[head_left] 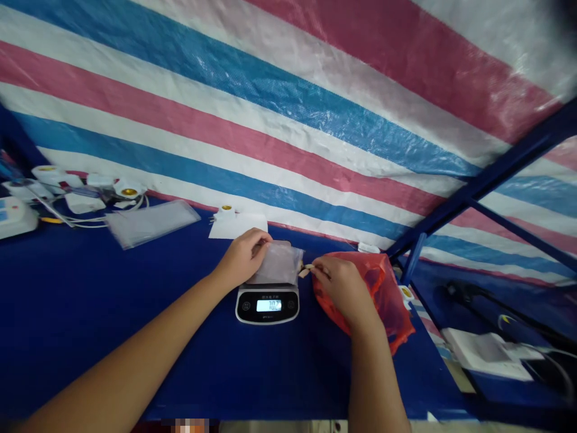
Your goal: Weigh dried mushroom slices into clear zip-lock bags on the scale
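Note:
A clear plastic bag (278, 263) lies on a small digital scale (267, 305), whose lit display reads about 70.2. My left hand (246, 255) is closed on the bag's upper left edge, with the fingers curled together. At the bag's right side, my right hand (340, 279) pinches small pale beige pieces (306, 270), too small to name, close to the bag's opening. Beneath and behind that hand spreads a thin red plastic bag (390, 300), its contents mostly hidden.
On the blue table (90, 313), a stack of clear plastic sleeves (153, 222) lies at the back left beside white sockets with cables (128, 189). White paper (237, 226) sits behind the scale. A blue metal frame (478, 174) rises at the right; striped sheeting (252, 120) hangs behind.

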Demonstrator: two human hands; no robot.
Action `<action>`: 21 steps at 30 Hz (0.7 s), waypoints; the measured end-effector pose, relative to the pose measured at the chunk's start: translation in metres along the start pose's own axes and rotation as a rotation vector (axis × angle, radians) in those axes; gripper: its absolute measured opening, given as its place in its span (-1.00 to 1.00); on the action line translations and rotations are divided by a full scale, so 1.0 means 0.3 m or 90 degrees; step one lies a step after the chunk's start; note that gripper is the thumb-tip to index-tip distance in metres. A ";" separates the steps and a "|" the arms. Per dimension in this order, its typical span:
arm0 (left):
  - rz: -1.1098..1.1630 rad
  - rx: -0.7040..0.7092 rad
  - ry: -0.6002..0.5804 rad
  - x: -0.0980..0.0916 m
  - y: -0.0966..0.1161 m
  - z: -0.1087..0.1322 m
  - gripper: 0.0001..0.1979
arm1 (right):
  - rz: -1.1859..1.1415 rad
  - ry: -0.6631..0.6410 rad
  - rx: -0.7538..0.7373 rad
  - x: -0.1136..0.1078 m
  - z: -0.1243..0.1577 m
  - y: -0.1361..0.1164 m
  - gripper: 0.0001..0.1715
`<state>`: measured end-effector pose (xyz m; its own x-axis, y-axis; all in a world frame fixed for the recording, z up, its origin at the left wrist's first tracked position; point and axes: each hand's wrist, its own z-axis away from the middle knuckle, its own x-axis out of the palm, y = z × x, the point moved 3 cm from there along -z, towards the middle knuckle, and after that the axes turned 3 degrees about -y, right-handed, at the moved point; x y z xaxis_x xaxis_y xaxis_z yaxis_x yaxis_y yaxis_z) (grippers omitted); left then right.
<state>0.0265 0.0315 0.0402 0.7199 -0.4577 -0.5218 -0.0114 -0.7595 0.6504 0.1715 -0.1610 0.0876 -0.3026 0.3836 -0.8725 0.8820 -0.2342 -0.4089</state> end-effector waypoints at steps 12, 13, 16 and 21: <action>0.184 -0.257 0.345 -0.107 -0.262 -0.013 -0.82 | 0.192 -0.050 0.365 -0.226 0.379 0.224 -0.79; 0.190 -0.265 0.366 -0.113 -0.283 -0.008 -0.83 | 0.213 -0.080 0.369 -0.205 0.339 0.246 -0.77; 0.240 -0.297 0.410 -0.123 -0.310 0.008 -0.85 | 0.203 -0.122 0.337 -0.172 0.214 0.278 -0.80; 0.325 -0.345 0.411 -0.129 -0.277 0.010 -0.88 | 0.085 -0.103 0.240 -0.185 0.068 0.276 -0.72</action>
<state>-0.0025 0.1109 0.0046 0.9595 -0.2095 0.1881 -0.2222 -0.1530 0.9629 0.2541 -0.2199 0.0967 -0.2735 0.1899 -0.9429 0.7328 -0.5938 -0.3322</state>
